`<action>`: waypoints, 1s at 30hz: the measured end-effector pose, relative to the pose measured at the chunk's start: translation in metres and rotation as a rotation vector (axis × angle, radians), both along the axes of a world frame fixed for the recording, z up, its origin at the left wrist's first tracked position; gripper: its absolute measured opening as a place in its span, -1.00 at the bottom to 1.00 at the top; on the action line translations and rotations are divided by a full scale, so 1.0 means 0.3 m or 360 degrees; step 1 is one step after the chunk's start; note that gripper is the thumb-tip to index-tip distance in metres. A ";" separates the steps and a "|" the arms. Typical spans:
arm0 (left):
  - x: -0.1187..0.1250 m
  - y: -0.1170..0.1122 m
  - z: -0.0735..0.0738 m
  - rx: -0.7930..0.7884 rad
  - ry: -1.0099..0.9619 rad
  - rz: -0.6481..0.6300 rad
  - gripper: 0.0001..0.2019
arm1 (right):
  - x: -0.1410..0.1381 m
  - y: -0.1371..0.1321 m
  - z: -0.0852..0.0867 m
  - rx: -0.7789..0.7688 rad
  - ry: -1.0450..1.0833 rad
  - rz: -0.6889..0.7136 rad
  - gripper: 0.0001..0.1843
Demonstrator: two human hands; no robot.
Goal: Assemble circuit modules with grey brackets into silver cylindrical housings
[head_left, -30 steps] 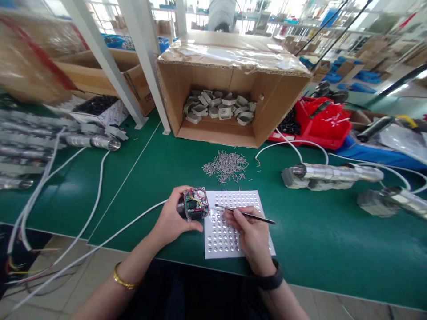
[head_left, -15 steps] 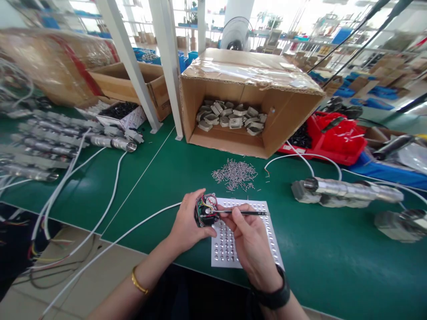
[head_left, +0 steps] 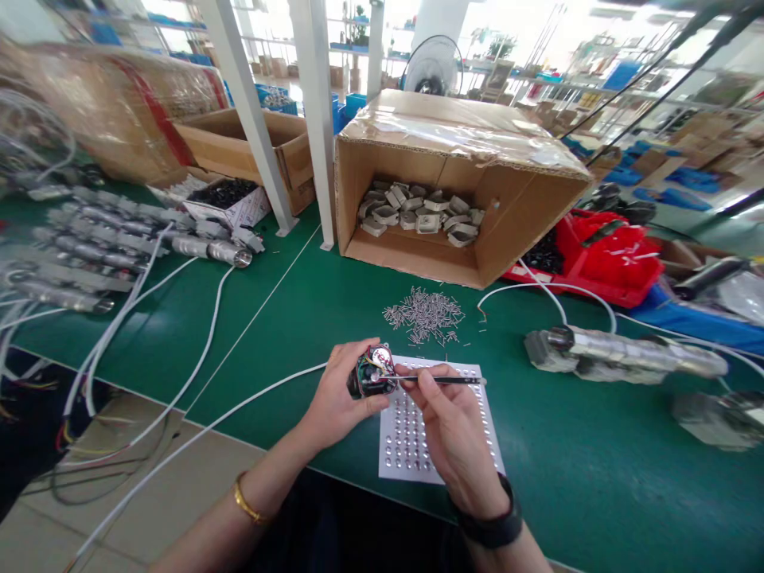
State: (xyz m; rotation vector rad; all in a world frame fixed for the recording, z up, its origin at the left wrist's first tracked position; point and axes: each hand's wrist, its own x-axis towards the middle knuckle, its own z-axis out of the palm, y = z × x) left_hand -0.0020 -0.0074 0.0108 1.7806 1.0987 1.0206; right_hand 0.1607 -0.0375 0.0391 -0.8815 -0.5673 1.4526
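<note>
My left hand (head_left: 343, 390) is closed around a small dark housing (head_left: 365, 386), open side up, with coloured wires and a round silvery part inside. A white cable (head_left: 263, 391) runs from behind this hand down to the left. In my right hand (head_left: 450, 422) is a pair of slim black tweezers (head_left: 438, 380), lying nearly level, its metal tip among the wires in the housing. Under the right hand lies a white sheet (head_left: 391, 471) with rows of small shiny round pieces, partly covered by that hand.
Behind the sheet is a heap of small metal pins (head_left: 425, 314). A cardboard box (head_left: 507, 215) on its side holds grey housings (head_left: 428, 223). Metal cylinder assemblies (head_left: 638, 350) with cables lie right, more (head_left: 208, 250) left. A red bin (head_left: 621, 274) stands back right.
The view has shifted slightly, so the bench appears a little further right. The housing is tilted somewhat differently in my left hand. The tweezers' tip stays at the housing.
</note>
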 end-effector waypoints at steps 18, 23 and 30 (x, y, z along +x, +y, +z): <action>-0.001 -0.001 -0.006 0.0039 -0.0065 -0.0032 -0.36 | -0.009 -0.003 -0.010 -0.0009 -0.0125 -0.0059 -0.74; -0.002 -0.002 -0.002 0.0045 -0.0065 -0.0035 -0.37 | -0.015 -0.005 -0.010 -0.0026 -0.0141 -0.0104 -0.71; -0.002 0.001 -0.003 0.0039 -0.0028 -0.0027 -0.36 | -0.018 -0.004 -0.003 0.0008 -0.0269 -0.0140 -0.70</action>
